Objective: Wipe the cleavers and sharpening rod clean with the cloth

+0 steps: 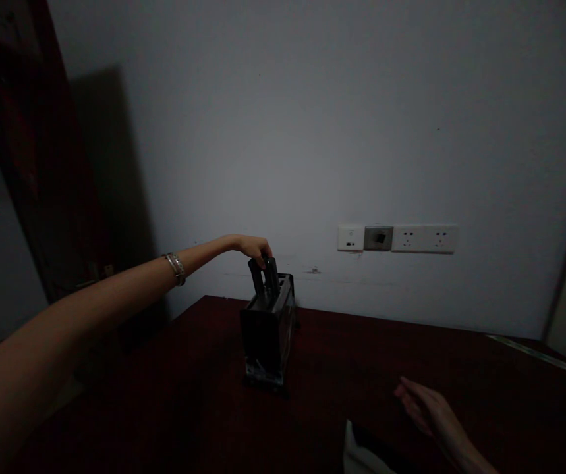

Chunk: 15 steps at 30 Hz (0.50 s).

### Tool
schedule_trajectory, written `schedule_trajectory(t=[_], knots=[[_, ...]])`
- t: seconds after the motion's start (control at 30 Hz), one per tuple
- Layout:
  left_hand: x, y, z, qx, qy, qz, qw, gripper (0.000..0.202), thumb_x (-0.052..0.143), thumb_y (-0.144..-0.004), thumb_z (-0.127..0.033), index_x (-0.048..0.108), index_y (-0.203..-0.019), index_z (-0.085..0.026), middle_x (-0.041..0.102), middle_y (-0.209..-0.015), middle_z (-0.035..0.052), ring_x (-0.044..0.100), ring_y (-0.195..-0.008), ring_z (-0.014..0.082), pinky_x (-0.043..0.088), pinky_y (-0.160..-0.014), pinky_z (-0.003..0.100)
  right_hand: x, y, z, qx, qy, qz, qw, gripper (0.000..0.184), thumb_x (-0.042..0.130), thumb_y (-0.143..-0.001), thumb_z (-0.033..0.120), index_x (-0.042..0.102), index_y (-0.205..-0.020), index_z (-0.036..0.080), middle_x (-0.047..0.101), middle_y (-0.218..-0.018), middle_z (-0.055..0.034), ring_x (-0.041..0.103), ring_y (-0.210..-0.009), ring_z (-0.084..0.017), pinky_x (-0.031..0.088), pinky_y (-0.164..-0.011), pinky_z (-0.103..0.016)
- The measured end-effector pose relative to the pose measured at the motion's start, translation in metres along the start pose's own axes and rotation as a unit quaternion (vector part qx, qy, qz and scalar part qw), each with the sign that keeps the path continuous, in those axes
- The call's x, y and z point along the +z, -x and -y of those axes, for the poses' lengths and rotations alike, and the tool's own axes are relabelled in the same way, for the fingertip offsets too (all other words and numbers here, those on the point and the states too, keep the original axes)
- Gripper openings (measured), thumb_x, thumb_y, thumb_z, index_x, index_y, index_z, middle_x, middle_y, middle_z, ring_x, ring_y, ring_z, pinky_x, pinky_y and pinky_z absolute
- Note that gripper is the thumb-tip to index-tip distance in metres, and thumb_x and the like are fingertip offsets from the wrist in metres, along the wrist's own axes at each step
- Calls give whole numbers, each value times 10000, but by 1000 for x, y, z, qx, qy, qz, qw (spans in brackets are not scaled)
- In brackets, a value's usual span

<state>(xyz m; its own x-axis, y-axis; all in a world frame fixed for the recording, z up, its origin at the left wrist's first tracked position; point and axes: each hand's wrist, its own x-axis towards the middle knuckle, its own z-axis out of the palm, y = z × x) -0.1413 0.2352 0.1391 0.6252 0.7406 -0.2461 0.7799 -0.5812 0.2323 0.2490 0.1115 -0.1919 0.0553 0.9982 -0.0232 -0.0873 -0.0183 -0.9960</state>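
On the table stands a narrow, upright black knife-block-like holder (265,336) with a dark glossy body and a slotted top. Black handle-shaped pieces (273,276) stick up from its near end, though the dimness hides their exact kind. My left hand (254,247), reaching in from the left with silver bangles on the wrist, has its fingers closed around the top of one black handle. At lower right, my right hand (428,408) is over the table, apart from the holder, its fingers loosely stretched and nothing visible in them.
The dark red-brown table (352,355) meets a grey wall (312,131). Sockets and a switch panel (396,238) are on that wall. A pale-edged object (359,454) is cut off at the bottom. A dark red wooden frame (60,145) stands at left, and a pale strip (534,352) lies at far right.
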Motion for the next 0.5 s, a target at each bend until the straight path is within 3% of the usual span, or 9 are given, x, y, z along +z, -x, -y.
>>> schedule_trajectory(t=[0.37, 0.5], knots=[[-2, -3, 0, -1, -10, 12, 1000, 256, 619, -573, -183, 685, -818, -149, 670, -690, 4, 551, -595, 124, 418, -576, 219, -1, -1, 0, 23, -9, -9, 1000, 545, 614, -560, 659, 598, -575, 115, 397, -412, 52, 303, -343, -38, 158, -362, -175], [-2, -5, -1, -1, -10, 16, 1000, 260, 612, -568, -162, 683, -817, -139, 675, -700, 9, 553, -598, 121, 421, -584, 214, -3, -2, -2, 11, -1, 8, 1000, 537, 582, -610, 654, 603, -592, 117, 405, -409, 50, 308, -342, -41, 156, -360, -178]])
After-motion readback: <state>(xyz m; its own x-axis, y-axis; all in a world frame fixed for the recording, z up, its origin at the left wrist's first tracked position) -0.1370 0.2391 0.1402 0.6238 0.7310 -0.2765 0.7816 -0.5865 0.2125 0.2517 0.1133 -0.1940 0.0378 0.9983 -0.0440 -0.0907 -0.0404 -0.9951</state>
